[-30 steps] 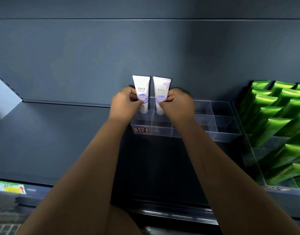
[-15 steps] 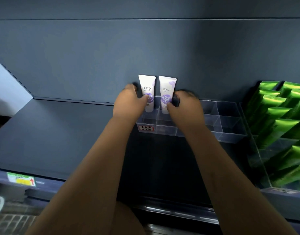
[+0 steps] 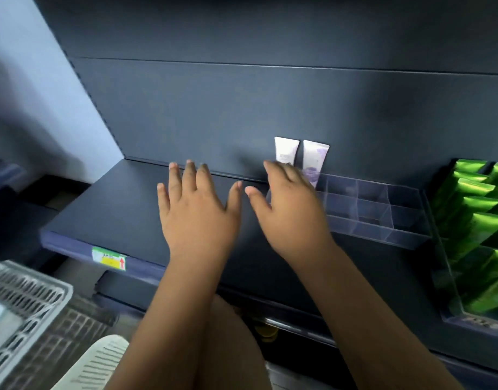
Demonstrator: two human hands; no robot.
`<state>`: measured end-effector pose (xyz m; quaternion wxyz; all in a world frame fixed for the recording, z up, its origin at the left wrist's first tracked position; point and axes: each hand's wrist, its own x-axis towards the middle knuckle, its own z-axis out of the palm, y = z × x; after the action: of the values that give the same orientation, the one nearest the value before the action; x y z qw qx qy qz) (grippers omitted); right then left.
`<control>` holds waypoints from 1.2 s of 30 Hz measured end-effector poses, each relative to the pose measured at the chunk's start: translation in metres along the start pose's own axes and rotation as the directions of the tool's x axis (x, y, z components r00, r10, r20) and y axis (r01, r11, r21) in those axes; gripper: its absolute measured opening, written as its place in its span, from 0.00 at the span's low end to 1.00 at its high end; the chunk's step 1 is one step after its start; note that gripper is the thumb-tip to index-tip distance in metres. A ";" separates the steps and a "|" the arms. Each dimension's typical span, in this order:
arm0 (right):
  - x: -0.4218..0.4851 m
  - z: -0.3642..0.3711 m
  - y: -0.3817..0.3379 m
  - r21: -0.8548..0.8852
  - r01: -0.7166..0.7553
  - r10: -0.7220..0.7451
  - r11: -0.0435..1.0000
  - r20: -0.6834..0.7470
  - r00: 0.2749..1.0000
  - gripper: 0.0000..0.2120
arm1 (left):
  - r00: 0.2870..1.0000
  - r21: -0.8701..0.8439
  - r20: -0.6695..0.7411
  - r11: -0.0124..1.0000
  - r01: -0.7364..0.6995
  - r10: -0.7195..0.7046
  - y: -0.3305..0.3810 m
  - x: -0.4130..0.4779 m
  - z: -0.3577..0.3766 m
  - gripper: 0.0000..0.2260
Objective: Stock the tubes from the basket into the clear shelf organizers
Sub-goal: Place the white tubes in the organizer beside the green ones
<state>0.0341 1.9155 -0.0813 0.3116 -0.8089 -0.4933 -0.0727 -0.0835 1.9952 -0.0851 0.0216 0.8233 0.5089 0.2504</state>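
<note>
Two white plastic tubes with purple print (image 3: 314,159) stood upright side by side in the back-left compartments of the clear plastic shelf organizer (image 3: 383,212). We held our left hand (image 3: 198,212) and right hand (image 3: 291,212) flat, fingers spread, gripping nothing, above the dark blue shelf (image 3: 107,209). A white slatted plastic basket (image 3: 25,299) sat at lower left, and glossy green tubes (image 3: 478,209) filled the organizer at right.

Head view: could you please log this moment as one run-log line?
left hand: open, empty | right hand: open, empty | two white-and-purple plastic tubes: upright in clear plastic organizer
</note>
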 end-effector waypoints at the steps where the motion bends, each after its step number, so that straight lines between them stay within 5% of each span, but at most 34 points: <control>1: -0.004 0.002 -0.011 -0.028 0.049 -0.049 0.998 0.011 0.999 0.27 | 1.000 0.007 0.012 1.000 0.010 -0.010 -0.008 -0.009 -0.005 0.35; 7: -0.035 0.033 -0.124 0.056 0.369 -0.373 0.928 0.113 0.921 0.26 | 0.964 0.155 -0.039 0.951 0.266 -0.263 -0.125 -0.078 -0.065 0.33; 15: -0.145 0.129 -0.238 0.297 0.569 -0.642 0.767 0.336 0.690 0.21 | 0.841 0.339 -0.028 0.786 0.516 -0.540 -0.258 -0.189 -0.089 0.34; 19: -0.194 0.198 -0.220 0.258 0.540 -0.544 0.801 0.691 0.477 0.26 | 0.694 0.361 0.147 0.691 0.626 -0.705 -0.305 -0.252 -0.045 0.32; 22: -0.209 0.231 -0.207 0.242 0.487 -0.438 0.839 0.831 0.343 0.19 | 0.598 0.356 0.289 0.664 0.658 -0.748 -0.335 -0.290 -0.005 0.29; 30: -0.229 0.317 -0.197 0.034 0.254 -0.081 0.967 0.981 0.176 0.11 | 0.254 0.381 0.525 0.491 0.783 -0.812 -0.391 -0.339 0.093 0.28; 36: -0.264 0.385 -0.193 -0.090 0.143 0.080 0.986 0.994 0.075 0.12 | -0.056 0.354 0.547 0.170 0.920 -0.835 -0.442 -0.379 0.166 0.31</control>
<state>-0.3344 1.9998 -0.4159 -0.1765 -0.6536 -0.5827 0.4496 -0.5118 1.9228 -0.5064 0.4002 0.3214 0.8532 -0.0926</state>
